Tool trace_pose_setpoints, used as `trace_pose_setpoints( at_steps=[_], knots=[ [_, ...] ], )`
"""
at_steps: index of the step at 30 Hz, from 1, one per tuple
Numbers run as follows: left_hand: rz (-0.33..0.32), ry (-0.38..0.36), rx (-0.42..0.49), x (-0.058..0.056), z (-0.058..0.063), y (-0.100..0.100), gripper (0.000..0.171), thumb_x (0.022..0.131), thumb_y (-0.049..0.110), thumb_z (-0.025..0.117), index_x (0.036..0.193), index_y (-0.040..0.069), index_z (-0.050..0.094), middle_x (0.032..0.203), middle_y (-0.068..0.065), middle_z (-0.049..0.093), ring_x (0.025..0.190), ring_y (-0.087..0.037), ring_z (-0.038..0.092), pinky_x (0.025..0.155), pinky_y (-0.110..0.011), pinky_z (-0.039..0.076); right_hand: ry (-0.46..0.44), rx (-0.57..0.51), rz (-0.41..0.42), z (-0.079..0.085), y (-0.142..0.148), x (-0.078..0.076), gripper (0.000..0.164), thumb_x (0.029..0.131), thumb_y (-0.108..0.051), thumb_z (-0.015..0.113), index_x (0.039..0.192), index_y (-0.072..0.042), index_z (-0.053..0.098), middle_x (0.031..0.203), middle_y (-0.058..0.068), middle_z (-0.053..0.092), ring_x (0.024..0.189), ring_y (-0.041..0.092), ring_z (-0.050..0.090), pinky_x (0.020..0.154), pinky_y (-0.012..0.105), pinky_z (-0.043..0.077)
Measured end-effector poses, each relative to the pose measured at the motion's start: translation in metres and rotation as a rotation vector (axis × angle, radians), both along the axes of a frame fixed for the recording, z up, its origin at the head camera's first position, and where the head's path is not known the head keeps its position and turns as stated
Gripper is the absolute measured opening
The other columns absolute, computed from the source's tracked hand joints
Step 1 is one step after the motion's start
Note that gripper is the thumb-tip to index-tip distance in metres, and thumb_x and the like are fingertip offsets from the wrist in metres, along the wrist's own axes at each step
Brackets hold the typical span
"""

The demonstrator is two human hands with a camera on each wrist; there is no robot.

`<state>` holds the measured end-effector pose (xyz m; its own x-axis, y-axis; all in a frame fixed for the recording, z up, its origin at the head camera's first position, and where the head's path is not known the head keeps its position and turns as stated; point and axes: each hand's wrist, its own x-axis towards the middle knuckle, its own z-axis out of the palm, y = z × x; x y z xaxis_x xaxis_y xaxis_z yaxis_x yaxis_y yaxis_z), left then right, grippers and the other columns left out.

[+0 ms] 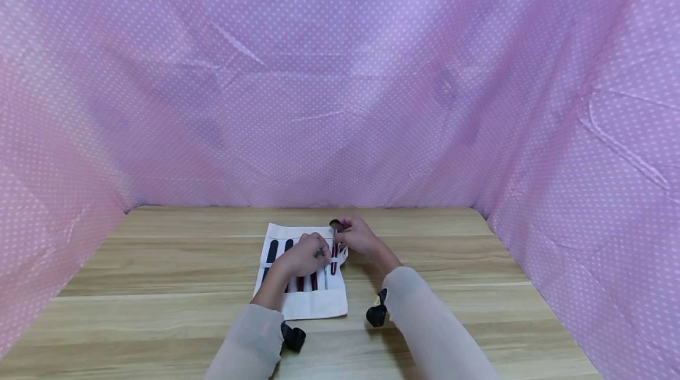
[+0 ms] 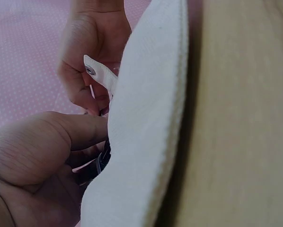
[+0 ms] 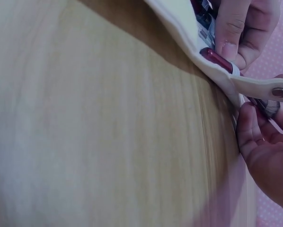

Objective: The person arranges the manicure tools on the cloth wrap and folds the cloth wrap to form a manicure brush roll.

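Observation:
A white cloth brush roll (image 1: 319,306) lies unfolded on the table, with slim tools tucked under an elastic band (image 3: 235,70). At its right side is a makeup brush (image 1: 333,266) with a dark red handle and dark bristles, its handle passing through the band. My right hand (image 1: 361,237) holds this brush near its bristle end. Over the middle of the roll, my left hand (image 1: 305,257) pinches the band beside the brush handle with thumb and finger. A cloth strap (image 3: 257,87) with a metal snap sticks out by the right hand.
Two black flat-ended tools (image 1: 273,250) sit at the roll's left, and further red handles (image 1: 314,281) show below the left hand. The wooden table (image 1: 451,250) ends at a pink dotted cloth (image 1: 340,132) behind and on both sides.

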<state>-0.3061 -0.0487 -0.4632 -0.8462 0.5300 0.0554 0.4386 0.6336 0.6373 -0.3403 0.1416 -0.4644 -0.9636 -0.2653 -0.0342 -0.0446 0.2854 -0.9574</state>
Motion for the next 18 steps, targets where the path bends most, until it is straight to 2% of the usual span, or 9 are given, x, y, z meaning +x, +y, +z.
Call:
trace_pose_setpoints(
  at_steps=[4,6,11,18],
  knots=[
    [-0.005,0.002,0.007,0.0002,0.0007,-0.0002,0.018,0.094,0.004,0.067,0.082,0.017,0.07,0.108,-0.001,0.06,0.106,-0.026,0.047,0.094,-0.045,0.04,0.042,0.061,0.01,-0.0001,0.0026,0.0024,0.022,0.095,-0.001,0.066,0.116,0.008,0.066,0.099,0.01,0.066,0.08,0.013,0.06,0.071,0.025,0.053],
    [-0.011,0.01,0.006,0.0002,0.0004,-0.0001,0.019,0.094,0.003,0.067,0.082,0.017,0.07,0.107,-0.001,0.06,0.105,-0.027,0.048,0.094,-0.045,0.04,0.063,0.071,0.024,0.0018,0.0036,0.0047,0.022,0.097,-0.001,0.066,0.116,0.009,0.067,0.103,0.014,0.068,0.083,0.013,0.061,0.074,0.026,0.054],
    [-0.008,0.0,0.003,-0.0012,-0.0001,-0.0006,0.019,0.095,0.004,0.067,0.082,0.018,0.07,0.106,-0.001,0.06,0.106,-0.027,0.047,0.095,-0.046,0.04,0.091,0.036,0.048,-0.0001,0.0039,0.0043,0.021,0.096,0.002,0.066,0.114,0.011,0.069,0.106,0.019,0.071,0.084,0.011,0.064,0.076,0.025,0.054],
    [-0.01,-0.01,0.002,-0.0019,-0.0015,-0.0019,0.018,0.096,0.007,0.068,0.082,0.019,0.069,0.106,0.001,0.058,0.106,-0.026,0.047,0.094,-0.046,0.04,0.075,0.051,0.044,-0.0058,0.0066,0.0001,0.017,0.094,0.0,0.069,0.109,0.006,0.073,0.098,0.012,0.074,0.081,0.011,0.064,0.073,0.025,0.053]
  ],
)
